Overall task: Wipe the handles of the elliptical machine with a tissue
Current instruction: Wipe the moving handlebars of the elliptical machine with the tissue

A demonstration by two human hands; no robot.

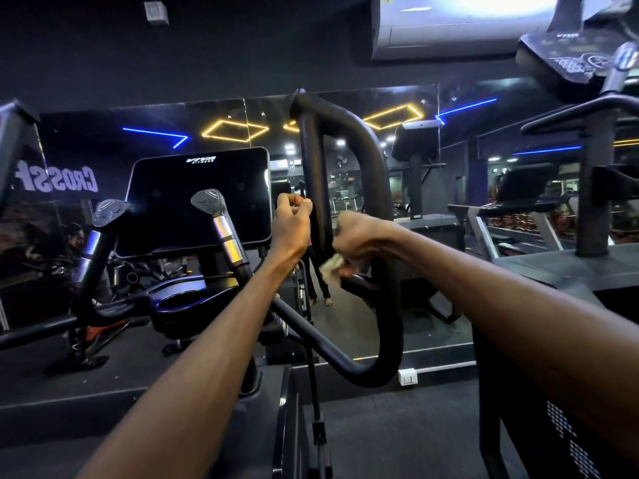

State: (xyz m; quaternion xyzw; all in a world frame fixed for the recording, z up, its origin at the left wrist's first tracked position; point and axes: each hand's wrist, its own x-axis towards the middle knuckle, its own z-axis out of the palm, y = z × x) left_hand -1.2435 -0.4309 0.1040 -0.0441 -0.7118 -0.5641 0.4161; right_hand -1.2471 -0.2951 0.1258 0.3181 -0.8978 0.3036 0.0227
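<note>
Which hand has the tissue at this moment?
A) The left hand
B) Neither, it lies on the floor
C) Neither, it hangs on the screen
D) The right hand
D: the pale tissue sticks out below the right hand, which presses it against the black loop handle, while the left hand grips the same bar with no tissue showing.

Dim gym, blown-out ceiling light [501, 1] glare, neon strips, wide-angle edge bending

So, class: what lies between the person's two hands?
In the head view, the inner bar of the black loop handle stands between the left hand and the right hand, which holds the tissue against it.
</note>
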